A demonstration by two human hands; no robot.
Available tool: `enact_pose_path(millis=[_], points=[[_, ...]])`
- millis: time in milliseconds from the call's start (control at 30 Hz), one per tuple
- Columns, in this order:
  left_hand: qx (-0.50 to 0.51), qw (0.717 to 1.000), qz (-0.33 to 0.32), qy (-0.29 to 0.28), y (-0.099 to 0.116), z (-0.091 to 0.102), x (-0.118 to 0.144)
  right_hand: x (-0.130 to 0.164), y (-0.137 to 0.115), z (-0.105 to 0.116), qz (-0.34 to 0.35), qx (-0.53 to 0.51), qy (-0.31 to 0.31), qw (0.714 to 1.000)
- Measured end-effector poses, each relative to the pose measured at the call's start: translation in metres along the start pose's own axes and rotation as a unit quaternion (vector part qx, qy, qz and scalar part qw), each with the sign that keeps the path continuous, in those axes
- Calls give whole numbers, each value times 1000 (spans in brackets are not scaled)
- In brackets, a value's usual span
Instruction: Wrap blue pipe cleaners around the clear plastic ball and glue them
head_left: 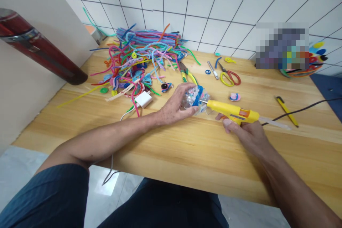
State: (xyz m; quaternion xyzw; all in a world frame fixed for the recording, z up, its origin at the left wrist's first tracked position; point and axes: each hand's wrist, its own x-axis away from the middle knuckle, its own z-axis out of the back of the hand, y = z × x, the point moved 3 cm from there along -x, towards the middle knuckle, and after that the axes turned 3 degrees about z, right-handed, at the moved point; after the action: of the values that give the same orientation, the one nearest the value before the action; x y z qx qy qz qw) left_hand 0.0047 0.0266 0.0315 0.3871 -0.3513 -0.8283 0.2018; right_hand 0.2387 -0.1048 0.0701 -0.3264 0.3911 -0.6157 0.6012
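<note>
My left hand (175, 106) grips a small clear plastic bottle (194, 98) wrapped with blue pipe cleaner, lying on its side on the wooden table (187, 149). My right hand (242, 130) holds a yellow hot glue gun (232, 112) by its handle. The gun's nozzle touches the right end of the bottle. A glue stick juts out behind the gun and a black cord runs off to the right.
A big heap of coloured pipe cleaners (141, 57) covers the far left of the table. A white charger (143, 99), yellow-green pliers (187, 74), scissors (229, 77), a small pink piece (235, 96) and a yellow utility knife (287, 110) lie around. A red cylinder (40, 50) leans at left.
</note>
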Motion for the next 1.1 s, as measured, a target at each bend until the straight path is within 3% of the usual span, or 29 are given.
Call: enact_pose_path(millis=[200,833,1100], points=[[-9,1000,-8,5,0,0,0,0,1,2,3,-3,20,1000],[-5,1000,-22,15,-1,-1,0,6,14,5,26,31,1,999],[1,999,-25,28,1,-3,0,7,7,0,33,30,7,999]])
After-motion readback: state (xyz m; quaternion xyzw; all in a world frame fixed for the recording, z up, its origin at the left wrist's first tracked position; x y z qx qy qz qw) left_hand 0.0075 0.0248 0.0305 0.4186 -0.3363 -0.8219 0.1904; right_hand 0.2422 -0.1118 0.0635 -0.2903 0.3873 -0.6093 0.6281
